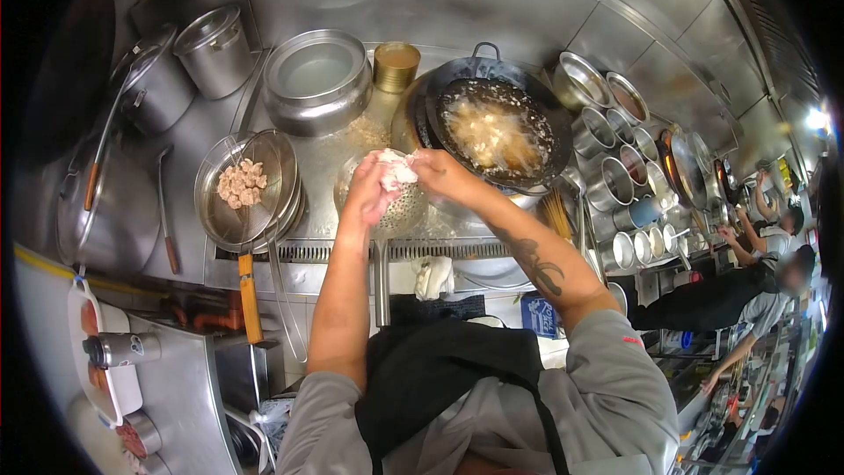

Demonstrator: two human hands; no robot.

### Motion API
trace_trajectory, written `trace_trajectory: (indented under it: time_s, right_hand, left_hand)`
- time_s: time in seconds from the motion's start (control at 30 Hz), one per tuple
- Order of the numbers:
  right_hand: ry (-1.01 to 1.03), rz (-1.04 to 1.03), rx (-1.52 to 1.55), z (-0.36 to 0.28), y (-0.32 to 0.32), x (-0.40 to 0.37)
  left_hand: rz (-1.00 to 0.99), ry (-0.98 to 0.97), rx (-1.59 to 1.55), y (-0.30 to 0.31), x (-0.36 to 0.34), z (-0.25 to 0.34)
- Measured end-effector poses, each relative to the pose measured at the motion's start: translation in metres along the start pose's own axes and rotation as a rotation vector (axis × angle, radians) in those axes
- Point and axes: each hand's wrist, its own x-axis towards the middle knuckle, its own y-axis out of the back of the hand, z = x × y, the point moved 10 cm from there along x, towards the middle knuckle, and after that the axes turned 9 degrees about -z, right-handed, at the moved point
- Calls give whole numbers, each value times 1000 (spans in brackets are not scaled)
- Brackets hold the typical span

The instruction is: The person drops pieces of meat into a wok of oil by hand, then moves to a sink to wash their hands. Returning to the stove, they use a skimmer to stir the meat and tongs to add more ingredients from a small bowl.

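Both hands are together above a perforated ladle (pixel 404 209) on the steel counter. My left hand (pixel 371 186) is closed around a pale, whitish lump (pixel 397 171) that looks like raw coated food. My right hand (pixel 440 172) has its fingers pinched at the right side of the same lump. Just right of them a black wok (pixel 549 154) holds bubbling oil with pale bits frying in it. On the left, a wire strainer (pixel 211 178) with a wooden handle carries browned pieces of food (pixel 242 184).
A wide steel pot (pixel 280 101) and a brass-coloured tin (pixel 396 77) stand behind the hands. Lidded pots (pixel 215 57) are at the back left. Metal containers (pixel 611 183) line the right side. Two people (pixel 765 286) stand farther right. A white cloth (pixel 432 278) lies at the counter's front.
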Motion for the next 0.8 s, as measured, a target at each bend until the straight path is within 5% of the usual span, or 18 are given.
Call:
trace_trajectory:
  time_s: [0.07,0.17,0.3,0.4,0.57,0.67,0.8]
  right_hand:
    - [-279,-29,560,7,-11,-13]
    - [-155,-21,695,-15,0,-11]
    - [-15,-18,1011,-17,15,-8]
    - [-200,127,901,-4,24,-13]
    - [-187,183,1012,-7,23,-18]
    - [-114,-42,961,-19,20,-23]
    - [-101,-22,115,-47,53,-54]
  left_hand:
    - [1,-70,-124,21,7,-2]
    - [-102,-110,-86,27,8,5]
    - [52,-59,-36,1,-4,12]
    - [67,-30,6,3,-1,6]
    - [87,-8,74,22,5,1]
    - [116,1,95,23,3,3]
    - [111,-7,46,17,-4,11]
